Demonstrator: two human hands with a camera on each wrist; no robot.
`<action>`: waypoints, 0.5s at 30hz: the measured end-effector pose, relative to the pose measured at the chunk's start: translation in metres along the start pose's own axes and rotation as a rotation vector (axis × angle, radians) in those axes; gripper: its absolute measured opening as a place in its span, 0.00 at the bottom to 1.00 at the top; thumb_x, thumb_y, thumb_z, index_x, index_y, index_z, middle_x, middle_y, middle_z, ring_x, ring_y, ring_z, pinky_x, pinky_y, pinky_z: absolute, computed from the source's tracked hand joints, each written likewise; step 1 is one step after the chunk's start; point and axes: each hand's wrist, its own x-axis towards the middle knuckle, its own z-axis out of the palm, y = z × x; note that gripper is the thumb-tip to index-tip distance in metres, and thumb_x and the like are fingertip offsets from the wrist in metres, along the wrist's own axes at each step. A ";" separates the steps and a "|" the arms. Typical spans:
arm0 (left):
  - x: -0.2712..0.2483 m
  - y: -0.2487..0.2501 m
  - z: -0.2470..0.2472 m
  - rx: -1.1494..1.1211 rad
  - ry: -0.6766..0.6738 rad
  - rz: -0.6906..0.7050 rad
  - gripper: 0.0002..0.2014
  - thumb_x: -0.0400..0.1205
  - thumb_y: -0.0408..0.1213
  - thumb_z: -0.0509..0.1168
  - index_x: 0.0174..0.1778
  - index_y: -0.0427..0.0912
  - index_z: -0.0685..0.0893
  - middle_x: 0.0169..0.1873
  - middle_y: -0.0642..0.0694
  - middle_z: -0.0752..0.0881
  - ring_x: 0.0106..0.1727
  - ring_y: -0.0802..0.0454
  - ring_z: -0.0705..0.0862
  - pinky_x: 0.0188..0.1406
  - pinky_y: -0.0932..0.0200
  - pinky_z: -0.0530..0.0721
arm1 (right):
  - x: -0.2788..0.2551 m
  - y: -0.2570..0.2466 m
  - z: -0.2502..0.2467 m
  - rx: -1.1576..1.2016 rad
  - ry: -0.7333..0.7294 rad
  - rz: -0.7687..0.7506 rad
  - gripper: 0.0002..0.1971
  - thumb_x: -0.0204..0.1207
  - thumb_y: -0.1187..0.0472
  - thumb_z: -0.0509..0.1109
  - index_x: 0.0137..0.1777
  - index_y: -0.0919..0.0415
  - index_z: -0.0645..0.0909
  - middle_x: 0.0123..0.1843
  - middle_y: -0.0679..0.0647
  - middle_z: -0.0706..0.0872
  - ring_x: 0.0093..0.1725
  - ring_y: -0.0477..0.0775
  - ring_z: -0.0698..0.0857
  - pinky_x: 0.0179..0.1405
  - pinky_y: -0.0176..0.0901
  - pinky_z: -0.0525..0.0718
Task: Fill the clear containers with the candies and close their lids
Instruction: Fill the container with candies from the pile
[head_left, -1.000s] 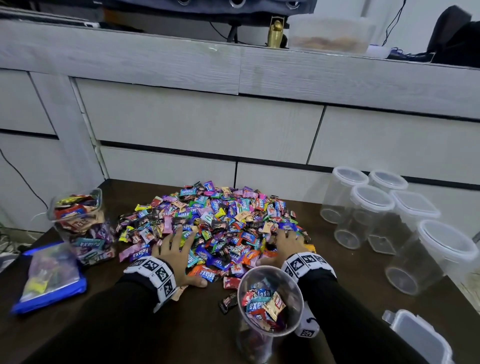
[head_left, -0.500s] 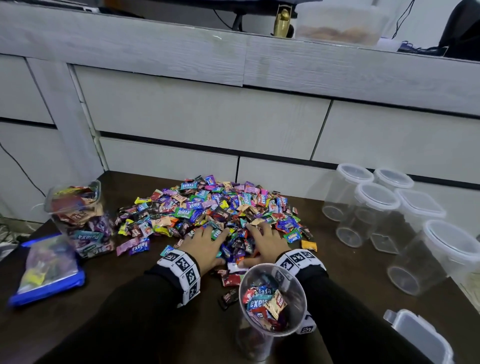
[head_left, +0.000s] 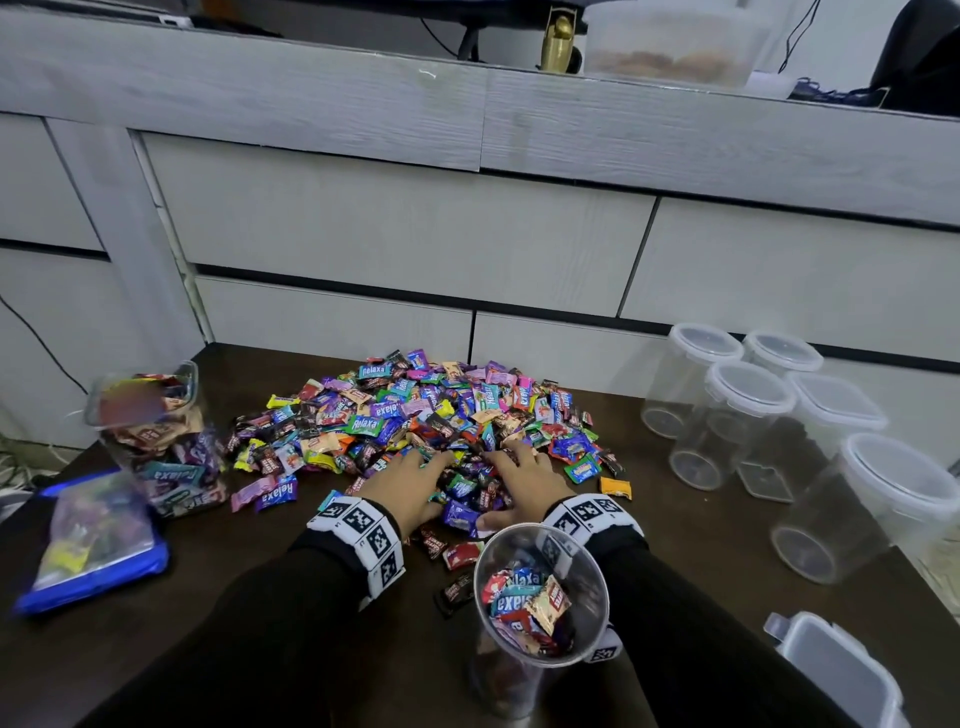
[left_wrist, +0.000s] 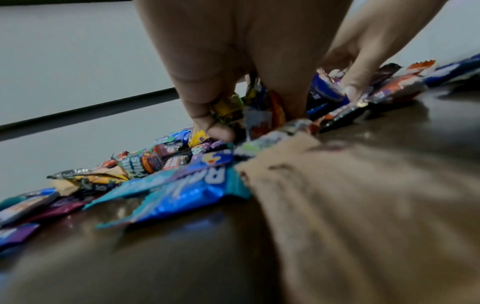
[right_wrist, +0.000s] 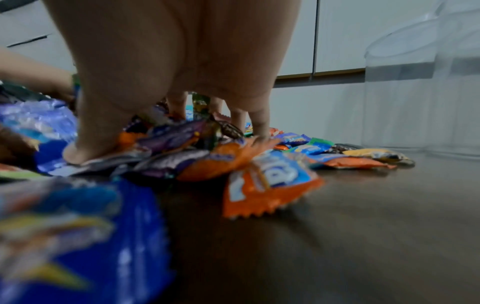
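On the dark glossy table (head_left: 691, 561), a broad heap of crinkly foil-wrapped candies (head_left: 415, 410), many printed "Relaxa", lies beyond an upright, lidless, part-filled clear round container (head_left: 540, 597), while the left hand (head_left: 410, 483) and right hand (head_left: 519, 480) curl their fingers around candies at its near edge.

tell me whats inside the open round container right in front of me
The open round container holds wrapped candies, a few marked Relaxa, filling only its lower part. Its lid is off. The lowest layers cannot be seen, because the top wrappers cover them.
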 end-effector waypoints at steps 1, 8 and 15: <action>-0.001 -0.001 -0.003 -0.049 -0.001 0.004 0.36 0.84 0.46 0.65 0.84 0.48 0.52 0.75 0.37 0.69 0.75 0.39 0.71 0.70 0.47 0.76 | 0.001 0.003 -0.002 -0.002 -0.006 -0.020 0.43 0.70 0.44 0.75 0.81 0.50 0.56 0.83 0.56 0.53 0.78 0.69 0.59 0.74 0.64 0.67; -0.007 -0.006 -0.012 -0.177 0.003 0.005 0.29 0.83 0.48 0.66 0.77 0.45 0.64 0.74 0.39 0.71 0.70 0.41 0.78 0.67 0.46 0.78 | 0.000 0.017 -0.003 -0.165 -0.011 -0.067 0.28 0.80 0.57 0.67 0.78 0.52 0.61 0.78 0.62 0.63 0.73 0.69 0.64 0.71 0.61 0.68; -0.009 -0.011 -0.011 -0.066 -0.007 -0.019 0.29 0.81 0.60 0.63 0.73 0.47 0.70 0.67 0.41 0.77 0.65 0.42 0.80 0.62 0.45 0.81 | -0.004 0.018 -0.006 -0.089 -0.027 0.016 0.30 0.78 0.52 0.69 0.77 0.55 0.64 0.73 0.66 0.67 0.72 0.68 0.69 0.69 0.58 0.73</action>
